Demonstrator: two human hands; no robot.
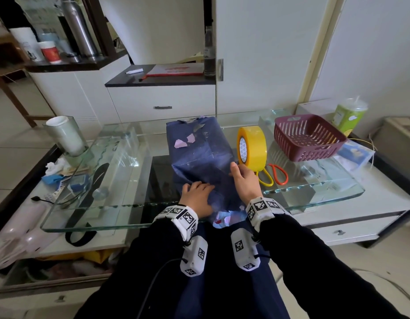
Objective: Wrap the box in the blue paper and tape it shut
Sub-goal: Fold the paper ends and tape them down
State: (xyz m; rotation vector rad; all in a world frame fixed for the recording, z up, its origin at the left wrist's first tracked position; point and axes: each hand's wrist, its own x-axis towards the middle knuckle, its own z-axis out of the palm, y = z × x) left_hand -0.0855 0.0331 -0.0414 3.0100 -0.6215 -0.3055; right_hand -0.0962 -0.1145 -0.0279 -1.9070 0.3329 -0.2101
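The box (194, 143) stands on the glass tabletop (314, 192), covered in creased blue paper with small pale torn patches on top. At the near end the loose blue paper (222, 194) hangs over the table's front edge. My left hand (198, 196) lies flat on that near flap and presses it down. My right hand (244, 180) pinches the paper's fold at the box's near right corner. A yellow tape roll (252, 147) stands on edge just right of the box.
Scissors with yellow and orange handles (274, 176) lie behind my right hand. A maroon slotted basket (308, 137) and a green carton (348, 116) sit at the right. A glass cylinder with a white cup (66, 137) stands at the left. Clutter lies on the lower shelf.
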